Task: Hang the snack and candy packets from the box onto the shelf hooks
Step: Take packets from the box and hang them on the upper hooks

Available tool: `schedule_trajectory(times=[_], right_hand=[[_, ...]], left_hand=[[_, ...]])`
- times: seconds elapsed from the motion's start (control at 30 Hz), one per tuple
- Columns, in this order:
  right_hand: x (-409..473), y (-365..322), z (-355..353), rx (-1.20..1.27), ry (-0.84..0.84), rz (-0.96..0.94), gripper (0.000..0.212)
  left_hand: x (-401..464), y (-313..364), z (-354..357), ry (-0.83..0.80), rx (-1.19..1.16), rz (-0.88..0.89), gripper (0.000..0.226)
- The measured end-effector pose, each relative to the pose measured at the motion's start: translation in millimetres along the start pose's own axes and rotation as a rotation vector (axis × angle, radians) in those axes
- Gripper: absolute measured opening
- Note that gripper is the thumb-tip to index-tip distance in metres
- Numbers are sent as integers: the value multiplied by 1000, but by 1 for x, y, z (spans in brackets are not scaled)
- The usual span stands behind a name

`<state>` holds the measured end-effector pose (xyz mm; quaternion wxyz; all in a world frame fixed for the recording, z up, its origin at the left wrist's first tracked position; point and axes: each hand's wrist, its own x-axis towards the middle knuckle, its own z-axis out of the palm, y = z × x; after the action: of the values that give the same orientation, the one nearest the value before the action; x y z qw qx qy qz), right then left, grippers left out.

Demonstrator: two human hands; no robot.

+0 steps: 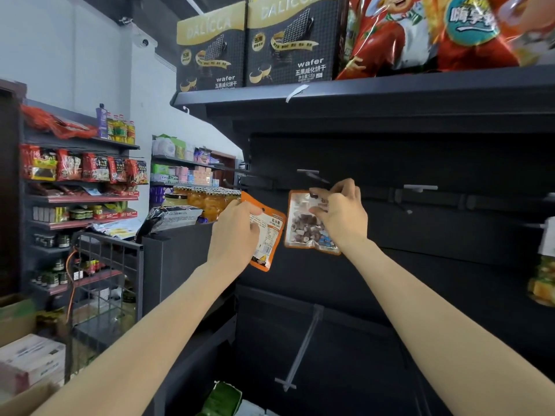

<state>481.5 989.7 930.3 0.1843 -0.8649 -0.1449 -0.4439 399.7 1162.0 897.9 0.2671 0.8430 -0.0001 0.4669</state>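
Shelving unit (390,265), dark, fills the view; wafer boxes (255,46) and red snack bags (420,34) stand on its top shelf. Left hand (237,232) grips an orange candy packet (267,235) by its upper part. Right hand (342,214) pinches a clear-fronted packet (300,226) at its top, just below a hook (312,174).

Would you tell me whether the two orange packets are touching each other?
Apart: the head view shows dark shelf backing between the left packet and the right packet.

Glossy plastic candy packets (303,226), matt dark metal shelf (390,91).
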Motion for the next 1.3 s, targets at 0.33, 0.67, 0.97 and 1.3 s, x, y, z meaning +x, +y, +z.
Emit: schedule_trajectory(times=[0.33,0.67,0.97,1.3], right_hand=[[7,-1,11,-267,-104,42,48],[-49,-38,-33,779,-217,250,38],[-46,-34,-51,1046,-358,316,27],[-24,-25,-45,796,24,132,28]], left_hand=[[-5,2,-5,24,-3,60,26],[-30,17,1,154,-72,371,54],[-36,23,18,113,-75,632,28],[-5,3,19,-300,117,519,65]])
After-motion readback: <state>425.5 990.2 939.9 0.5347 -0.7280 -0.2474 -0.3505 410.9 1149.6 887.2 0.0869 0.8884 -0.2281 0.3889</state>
